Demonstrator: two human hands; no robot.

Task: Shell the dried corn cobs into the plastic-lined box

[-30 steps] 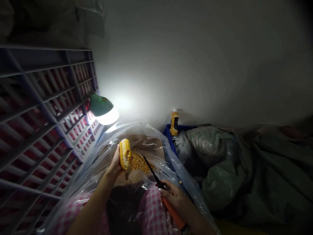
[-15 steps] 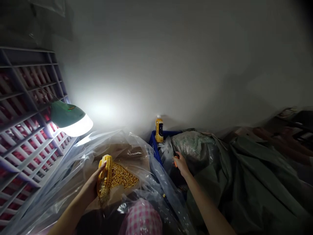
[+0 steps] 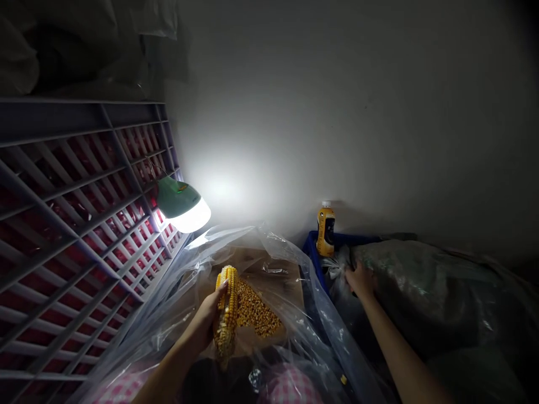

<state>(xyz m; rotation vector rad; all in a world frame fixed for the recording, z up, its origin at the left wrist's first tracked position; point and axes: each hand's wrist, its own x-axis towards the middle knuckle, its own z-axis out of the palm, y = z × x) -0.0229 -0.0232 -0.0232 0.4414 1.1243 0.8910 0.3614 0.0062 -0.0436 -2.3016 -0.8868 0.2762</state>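
My left hand (image 3: 210,314) is wrapped round an ear of corn (image 3: 228,303), thumb on its front. Some kernel rows look stripped, and the lower end is ragged. Loose corn kernels (image 3: 256,311) lie just right of it on brown cardboard (image 3: 286,280) inside a clear plastic sheet or bag (image 3: 269,238). Over at the blue crate (image 3: 312,252), my right hand (image 3: 361,282) has its fingers curled beside a crumpled clear bag (image 3: 337,272). A dark slim piece shows at those fingers; dimness hides what it is.
A lit green-topped lamp (image 3: 183,203) hangs on the upright slatted purple crate (image 3: 80,230) to the left. By the wall, a yellow bottle (image 3: 325,230) stands at the blue crate's corner. A large plastic-covered heap (image 3: 429,286) fills the right. Pink checked cloth (image 3: 290,384) shows below.
The view has swung left, so everything sits further right. An orange-handled dark tool showed in my right hand before; its orange part is now out of sight. My left hand still holds the corn.
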